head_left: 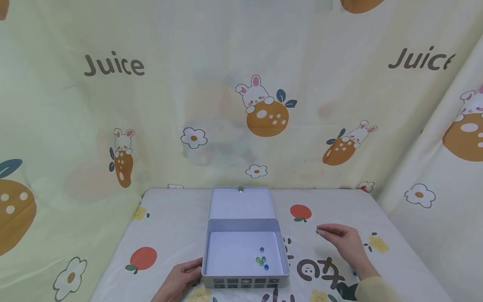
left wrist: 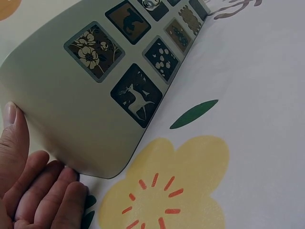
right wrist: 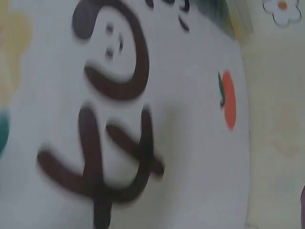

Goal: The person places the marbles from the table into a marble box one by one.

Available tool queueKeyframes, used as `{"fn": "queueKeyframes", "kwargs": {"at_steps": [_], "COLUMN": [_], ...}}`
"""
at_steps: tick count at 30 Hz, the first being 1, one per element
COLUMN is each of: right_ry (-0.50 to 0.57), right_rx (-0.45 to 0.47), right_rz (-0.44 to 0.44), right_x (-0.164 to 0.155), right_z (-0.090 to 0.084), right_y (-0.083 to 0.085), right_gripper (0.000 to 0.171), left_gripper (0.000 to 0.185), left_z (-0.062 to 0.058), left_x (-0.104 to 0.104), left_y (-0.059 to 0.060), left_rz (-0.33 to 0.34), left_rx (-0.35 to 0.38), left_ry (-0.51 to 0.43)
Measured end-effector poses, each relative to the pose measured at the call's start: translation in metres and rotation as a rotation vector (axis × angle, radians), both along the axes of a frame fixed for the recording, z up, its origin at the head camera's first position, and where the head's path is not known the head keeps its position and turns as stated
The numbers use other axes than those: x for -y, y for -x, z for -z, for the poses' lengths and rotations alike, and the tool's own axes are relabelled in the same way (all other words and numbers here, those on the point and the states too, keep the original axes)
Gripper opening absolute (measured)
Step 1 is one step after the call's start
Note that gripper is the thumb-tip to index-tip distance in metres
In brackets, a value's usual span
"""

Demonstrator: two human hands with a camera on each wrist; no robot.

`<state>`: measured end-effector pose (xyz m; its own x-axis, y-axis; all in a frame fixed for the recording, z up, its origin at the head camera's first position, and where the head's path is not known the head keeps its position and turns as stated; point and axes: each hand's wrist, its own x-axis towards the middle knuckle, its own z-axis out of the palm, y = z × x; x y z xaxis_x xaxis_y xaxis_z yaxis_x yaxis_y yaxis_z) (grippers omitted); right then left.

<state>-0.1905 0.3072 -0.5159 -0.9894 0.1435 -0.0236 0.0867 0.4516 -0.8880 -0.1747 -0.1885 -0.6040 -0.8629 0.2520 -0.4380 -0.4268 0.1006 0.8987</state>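
Observation:
An open grey tin box (head_left: 205,251) sits at the table's middle, its lid (head_left: 241,203) lying back behind it. Several blue and green glass marbles (head_left: 261,259) lie in its right half. My left hand (head_left: 183,276) holds the box's front left corner. In the left wrist view its thumb (left wrist: 12,129) presses the box wall (left wrist: 71,95), which bears small picture tiles, and the fingers curl at the corner. My right hand (head_left: 320,230) hovers right of the box, fingertips pinched on what looks like a small marble. The right wrist view is blurred and shows only tablecloth.
A white tablecloth (head_left: 170,226) printed with fruit, flowers and dark characters covers the table. A loose blue marble (head_left: 353,272) lies by my right wrist. Cartoon-print curtains (head_left: 241,105) close off the back and both sides.

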Motion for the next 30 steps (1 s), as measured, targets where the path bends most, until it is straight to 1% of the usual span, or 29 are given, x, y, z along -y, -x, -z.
{"fn": "queueKeyframes", "kwargs": {"at_steps": [5, 7, 10, 12, 15, 18, 23, 27, 30], "right_ry": [0.037, 0.049, 0.047, 0.058, 0.077, 0.096, 0.089, 0.1, 0.102], "right_rx": [-0.061, -0.063, -0.04, -0.023, -0.022, -0.028, -0.038, -0.042, -0.039], "right_rz": [-0.102, -0.137, -0.174, -0.207, -0.266, -0.32, -0.362, -0.38, -0.376], "right_x": [0.053, 0.075, 0.107, 0.126, 0.147, 0.16, 0.172, 0.175, 0.175], "right_z": [-0.006, -0.009, -0.014, -0.017, -0.019, -0.02, -0.022, -0.024, -0.025], "right_y": [0.021, 0.028, 0.038, 0.042, 0.047, 0.049, 0.051, 0.051, 0.051], "right_gripper": [0.026, 0.022, 0.018, 0.017, 0.018, 0.019, 0.019, 0.02, 0.02], "left_gripper": [0.071, 0.071, 0.071, 0.072, 0.073, 0.072, 0.071, 0.071, 0.071], "left_z": [0.0, -0.001, -0.002, -0.001, -0.001, 0.0, 0.002, 0.002, 0.002], "left_x": [0.0, 0.0, 0.0, -0.001, -0.001, 0.0, 0.001, 0.002, 0.002], "left_y": [0.001, 0.001, 0.001, 0.001, 0.0, -0.001, -0.001, -0.001, 0.0], "left_rz": [0.003, 0.004, 0.002, 0.0, 0.001, 0.008, 0.023, 0.021, 0.02], "left_rx": [-0.002, -0.005, -0.001, 0.001, 0.002, -0.006, -0.02, -0.026, -0.029], "left_ry": [0.007, 0.011, 0.01, 0.011, 0.008, 0.002, -0.008, -0.016, -0.02]}}
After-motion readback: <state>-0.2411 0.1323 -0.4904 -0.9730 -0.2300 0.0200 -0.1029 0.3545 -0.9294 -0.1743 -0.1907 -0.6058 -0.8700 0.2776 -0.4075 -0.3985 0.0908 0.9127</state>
